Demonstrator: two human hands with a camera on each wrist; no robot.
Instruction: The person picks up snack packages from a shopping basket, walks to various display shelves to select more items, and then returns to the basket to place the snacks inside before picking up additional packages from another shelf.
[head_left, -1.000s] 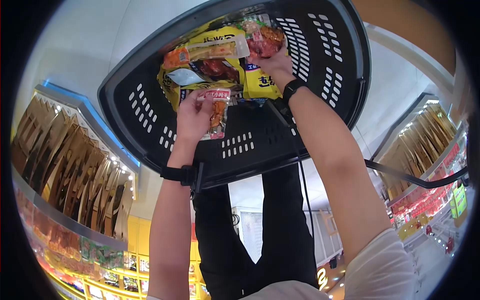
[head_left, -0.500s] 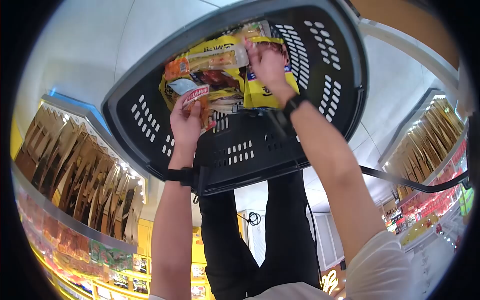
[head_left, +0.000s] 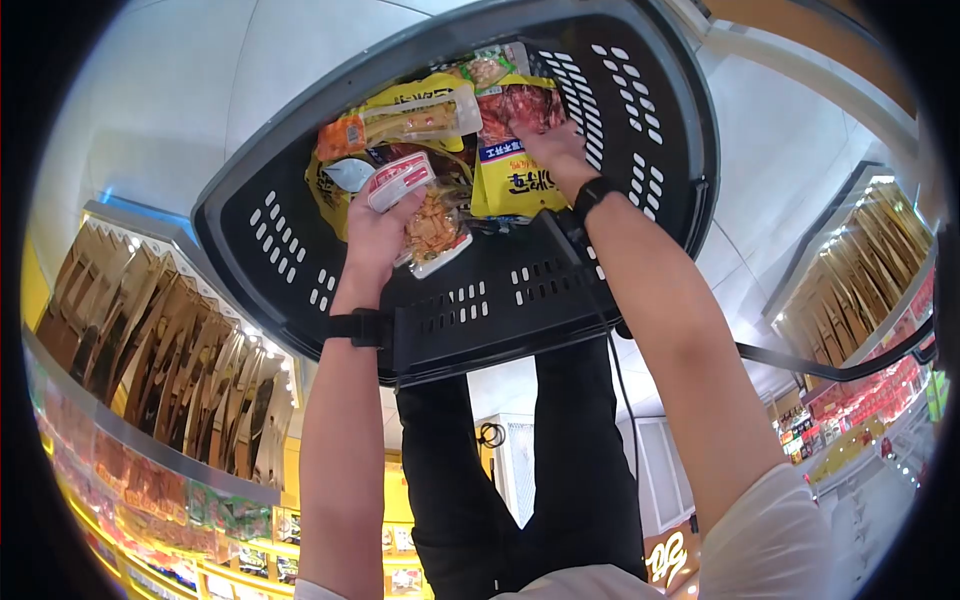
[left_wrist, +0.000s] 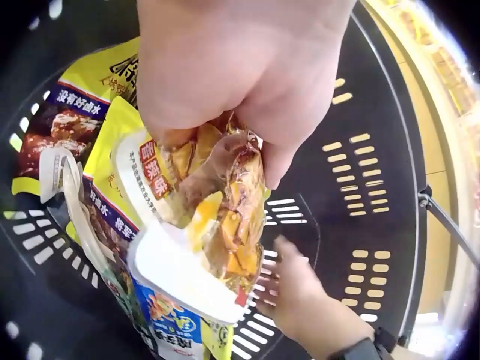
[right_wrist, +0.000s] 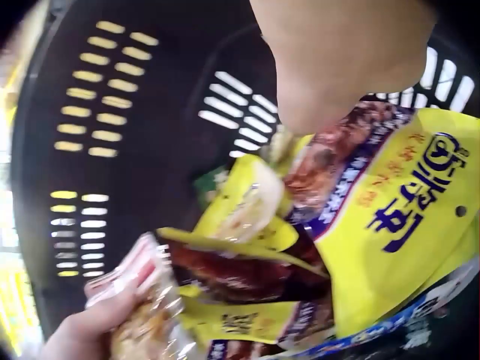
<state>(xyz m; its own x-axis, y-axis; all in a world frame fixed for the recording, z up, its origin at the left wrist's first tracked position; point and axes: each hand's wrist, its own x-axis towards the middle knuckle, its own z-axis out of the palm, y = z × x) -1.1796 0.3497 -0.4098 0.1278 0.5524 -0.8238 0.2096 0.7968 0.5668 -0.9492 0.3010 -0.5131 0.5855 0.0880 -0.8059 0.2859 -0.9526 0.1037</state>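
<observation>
My left hand (head_left: 375, 235) pinches a clear snack packet (head_left: 435, 225) with a red-and-white label inside the black shopping basket (head_left: 275, 200). Orange-brown pieces show through its plastic in the left wrist view. My right hand (head_left: 556, 152) lies at the right side of a yellow snack bag (head_left: 515, 190) with a meat picture, its fingers reaching over that picture. In the right wrist view these fingers are hidden behind the hand. To the left of the yellow bag is a pale, clear-fronted pouch (head_left: 420, 122) on top of other yellow bags (head_left: 328, 200).
The basket's slotted walls curve around both hands, and its handle (head_left: 840, 372) sticks out to the right. A thin black cable (head_left: 622, 420) hangs by the right forearm. Lit shelves with packaged goods (head_left: 150, 490) line the left side, and more shelves (head_left: 860, 400) stand at the right.
The left hand has turned the clear packet, so its label tilts and its contents face up more. My right hand has moved down along the yellow bag, whose meat picture now shows more.
</observation>
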